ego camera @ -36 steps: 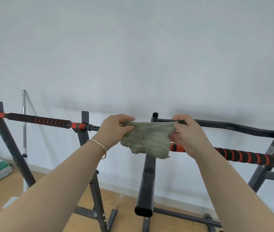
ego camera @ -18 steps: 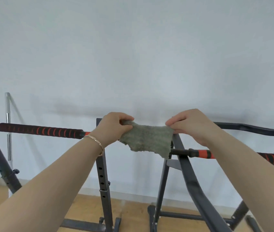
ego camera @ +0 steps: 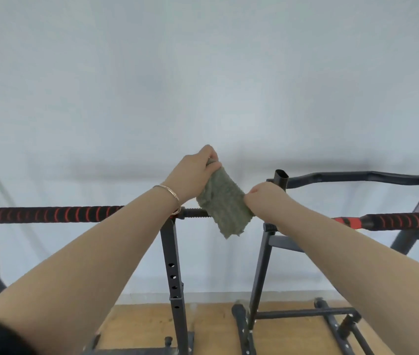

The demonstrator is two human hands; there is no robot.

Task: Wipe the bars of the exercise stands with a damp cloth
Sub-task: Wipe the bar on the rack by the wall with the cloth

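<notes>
Between the two stands, the grey-green fluffy cloth (ego camera: 225,206) was pulled taut on a slant, and both hands had it! The left hand (ego camera: 193,172) pinched the upper corner up high, fingers curled tight. The right hand (ego camera: 264,198) gripped the lower side, fist closed on the fabric. The loose bottom edge hung across the bare threaded end of the black foam bar with red spiral stripes (ego camera: 49,214), right beside the perforated dark metal upright (ego camera: 175,265); whether cloth and bar touched, I couldn't tell. A thin gold bracelet (ego camera: 171,194) sat on the left wrist, and a matching striped bar (ego camera: 405,220) ran off to the right
</notes>
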